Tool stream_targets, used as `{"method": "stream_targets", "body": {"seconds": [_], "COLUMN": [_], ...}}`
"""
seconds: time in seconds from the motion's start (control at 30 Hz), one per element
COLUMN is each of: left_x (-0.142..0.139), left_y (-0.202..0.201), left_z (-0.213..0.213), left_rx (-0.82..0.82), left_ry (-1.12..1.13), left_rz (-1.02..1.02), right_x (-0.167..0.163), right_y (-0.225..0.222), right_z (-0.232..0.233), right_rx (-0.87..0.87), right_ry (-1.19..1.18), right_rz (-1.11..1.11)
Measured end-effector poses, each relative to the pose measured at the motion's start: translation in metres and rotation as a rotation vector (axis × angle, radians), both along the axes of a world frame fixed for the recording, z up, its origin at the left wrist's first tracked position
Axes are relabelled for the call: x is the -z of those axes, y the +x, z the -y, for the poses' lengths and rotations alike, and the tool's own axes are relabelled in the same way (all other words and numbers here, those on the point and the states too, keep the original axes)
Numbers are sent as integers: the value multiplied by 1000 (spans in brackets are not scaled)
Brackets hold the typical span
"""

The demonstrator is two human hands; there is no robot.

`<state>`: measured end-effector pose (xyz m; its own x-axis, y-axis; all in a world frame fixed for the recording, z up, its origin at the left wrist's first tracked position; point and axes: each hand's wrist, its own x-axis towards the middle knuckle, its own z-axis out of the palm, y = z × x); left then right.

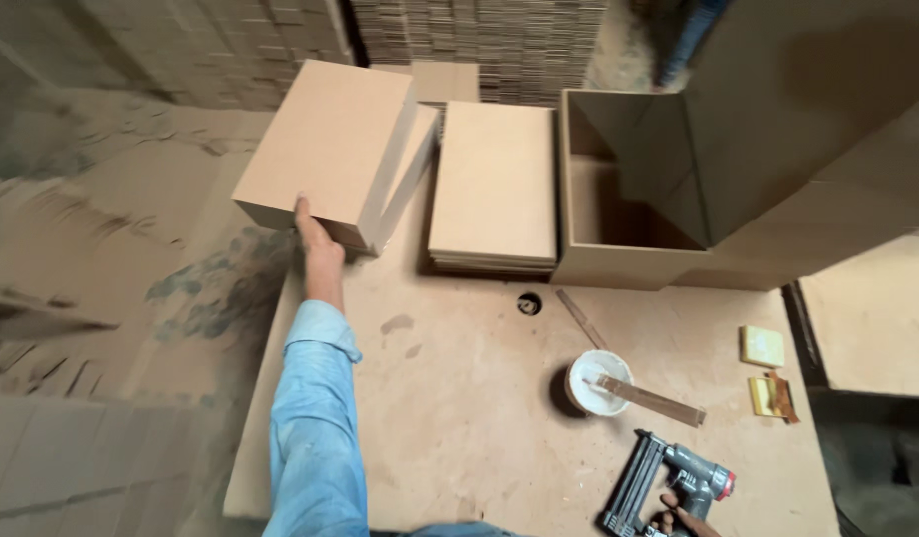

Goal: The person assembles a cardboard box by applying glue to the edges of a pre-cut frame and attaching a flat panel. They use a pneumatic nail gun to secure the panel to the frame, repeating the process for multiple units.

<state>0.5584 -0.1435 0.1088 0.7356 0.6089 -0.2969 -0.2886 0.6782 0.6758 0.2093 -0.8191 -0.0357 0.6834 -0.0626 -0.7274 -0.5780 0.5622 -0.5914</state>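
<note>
On a dusty fibreboard workbench amid stacked panels, the left hand gripped a closed box (right hand clasped a nail gun).

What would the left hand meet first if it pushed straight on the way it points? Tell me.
The left hand already touches the near edge of the closed fibreboard box, so that box comes first. Beyond it, probably the stacked boards at the back, though depth is unclear.
</note>
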Motion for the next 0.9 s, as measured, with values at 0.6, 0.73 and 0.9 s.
{"method": "stream_targets", "body": {"seconds": [0.6,0.73,0.9], "left_x": [18,-17,-11], "left_y": [3,7,16], "left_z": [301,440,514], "left_rx": [77,675,1010], "left_ry": [1854,2214,2335], "left_rz": [154,377,57], "right_x": [-18,-18,-21], "right_y": [-43,-53,-68], "right_z": [11,24,34], "right_rx": [91,117,142], "right_ry": [67,33,2], "right_rz": [131,140,223]}}
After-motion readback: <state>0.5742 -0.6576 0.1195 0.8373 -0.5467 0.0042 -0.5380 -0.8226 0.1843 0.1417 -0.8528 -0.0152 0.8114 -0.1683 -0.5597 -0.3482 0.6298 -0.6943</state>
